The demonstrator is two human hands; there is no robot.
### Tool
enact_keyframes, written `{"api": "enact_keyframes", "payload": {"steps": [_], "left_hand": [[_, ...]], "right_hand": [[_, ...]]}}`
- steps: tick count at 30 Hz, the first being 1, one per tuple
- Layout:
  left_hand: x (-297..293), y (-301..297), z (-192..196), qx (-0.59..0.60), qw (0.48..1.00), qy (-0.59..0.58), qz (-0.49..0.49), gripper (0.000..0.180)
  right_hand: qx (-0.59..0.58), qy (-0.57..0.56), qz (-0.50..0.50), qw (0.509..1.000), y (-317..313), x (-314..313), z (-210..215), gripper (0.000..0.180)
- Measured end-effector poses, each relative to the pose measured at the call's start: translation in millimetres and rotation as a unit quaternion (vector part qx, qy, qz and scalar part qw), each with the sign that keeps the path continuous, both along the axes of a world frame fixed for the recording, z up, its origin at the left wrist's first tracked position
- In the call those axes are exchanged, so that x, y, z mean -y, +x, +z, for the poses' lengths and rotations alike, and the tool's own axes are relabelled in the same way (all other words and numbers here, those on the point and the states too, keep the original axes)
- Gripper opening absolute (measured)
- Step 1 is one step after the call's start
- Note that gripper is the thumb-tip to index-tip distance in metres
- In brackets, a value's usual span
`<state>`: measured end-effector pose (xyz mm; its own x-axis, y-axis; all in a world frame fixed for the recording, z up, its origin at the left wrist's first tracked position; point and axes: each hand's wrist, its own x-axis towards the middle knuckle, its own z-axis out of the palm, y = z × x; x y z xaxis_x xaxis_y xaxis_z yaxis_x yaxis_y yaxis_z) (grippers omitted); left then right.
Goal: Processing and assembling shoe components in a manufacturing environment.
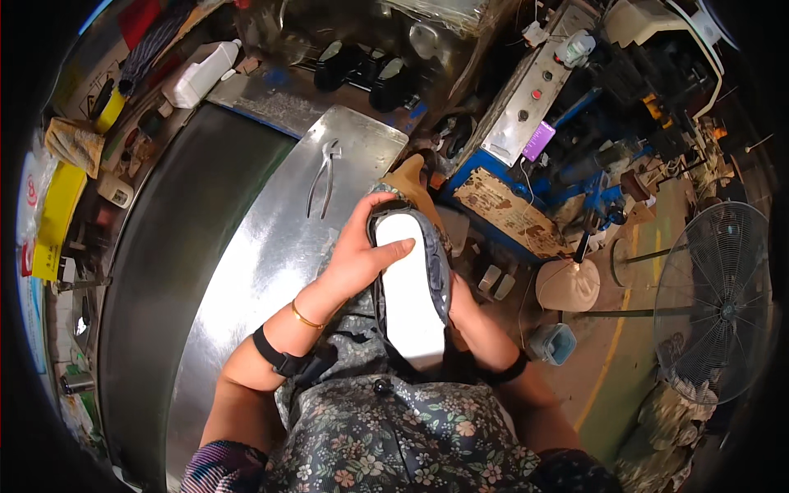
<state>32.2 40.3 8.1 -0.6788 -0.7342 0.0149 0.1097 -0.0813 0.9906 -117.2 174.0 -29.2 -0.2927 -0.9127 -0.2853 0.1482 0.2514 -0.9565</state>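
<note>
In front of my chest is a dark shoe upper fitted around a white sole-shaped form, its flat white face turned up. My left hand grips it on the far left side, with the thumb lying on the white face and the fingers over the upper's edge. My right hand holds it from the right side, its fingers mostly hidden beneath. A tan piece shows just beyond the upper. On the shiny metal table, a pair of pincers lies beyond my left hand.
A dark conveyor belt runs along the table's left. A white jug stands at the far left. A blue machine with a button panel is at the far right. A large fan and a blue bin stand right.
</note>
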Motion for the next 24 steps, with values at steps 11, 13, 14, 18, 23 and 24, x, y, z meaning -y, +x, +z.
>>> {"api": "enact_keyframes", "payload": {"steps": [11, 13, 14, 18, 23, 24], "left_hand": [[20, -23, -17, -0.021, 0.999, 0.022, -0.018, 0.069], [23, -21, -12, 0.078, 0.989, -0.125, -0.033, 0.066], [22, -18, -9, 0.095, 0.985, -0.133, -0.053, 0.065], [8, -8, 1, -0.234, 0.922, 0.307, -0.027, 0.064], [-13, 5, 16, 0.295, 0.918, -0.214, 0.157, 0.052], [-11, 11, 20, 0.404, 0.861, -0.284, 0.12, 0.048]], "right_hand": [[-0.443, 0.044, 0.034, 0.895, -7, 12, 40, 0.058], [-0.193, 0.142, 0.043, 0.97, -5, -3, 34, 0.072], [-0.204, 0.033, 0.069, 0.976, -1, -11, 31, 0.072], [0.053, -0.042, 0.023, 0.997, 8, -24, 26, 0.073], [-0.155, -0.088, 0.044, 0.983, 33, 0, 31, 0.078], [-0.139, -0.051, 0.026, 0.989, 40, 5, 29, 0.079]]}}
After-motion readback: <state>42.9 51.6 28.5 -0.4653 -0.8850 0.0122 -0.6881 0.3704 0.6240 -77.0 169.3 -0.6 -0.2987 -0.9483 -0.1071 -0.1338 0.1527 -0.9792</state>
